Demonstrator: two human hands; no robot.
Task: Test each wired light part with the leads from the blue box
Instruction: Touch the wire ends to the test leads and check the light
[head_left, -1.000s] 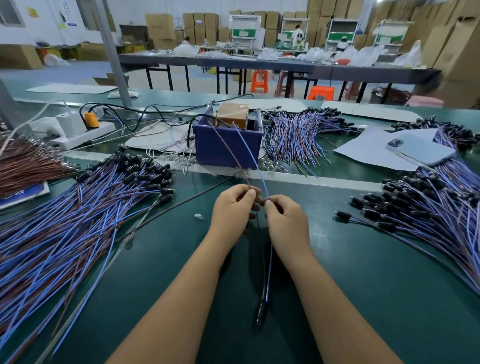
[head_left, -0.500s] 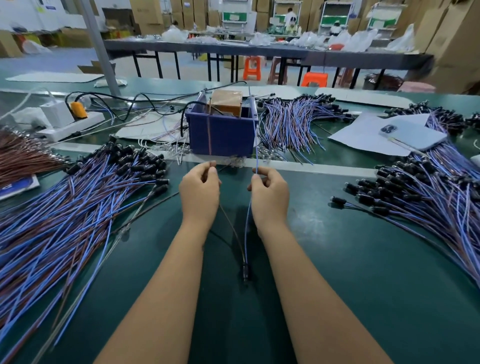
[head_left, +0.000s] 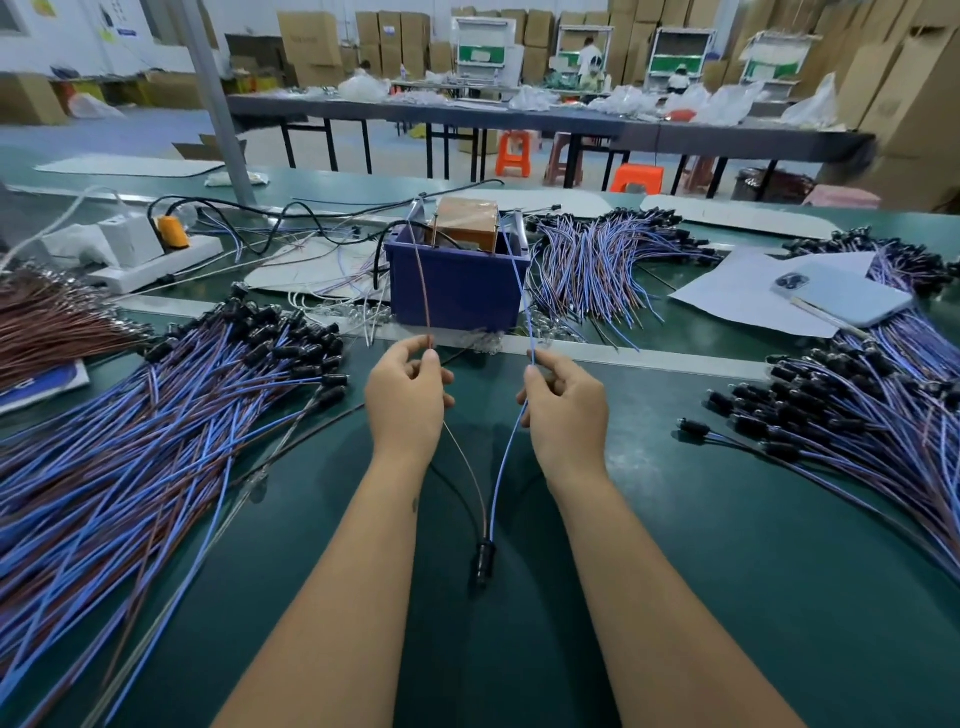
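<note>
The left hand (head_left: 408, 397) pinches the brown wire (head_left: 467, 467) against the brown lead (head_left: 423, 291). The right hand (head_left: 566, 400) pinches the blue wire (head_left: 501, 467) against the blue lead (head_left: 522, 291). Both leads run far, into the blue box (head_left: 457, 286), which holds a brown block (head_left: 465, 223). The light part (head_left: 482, 564) hangs near, between the forearms, its long axis running near to far.

— Any writing I can read from my feed?
— None. The yellow and blue sheets on the far wall (head_left: 109, 31) are blurred, and the cardboard cartons (head_left: 311, 39) carry marks too faint to read.
— And the blue box (head_left: 457, 286)?
— I see no label on it.
</note>
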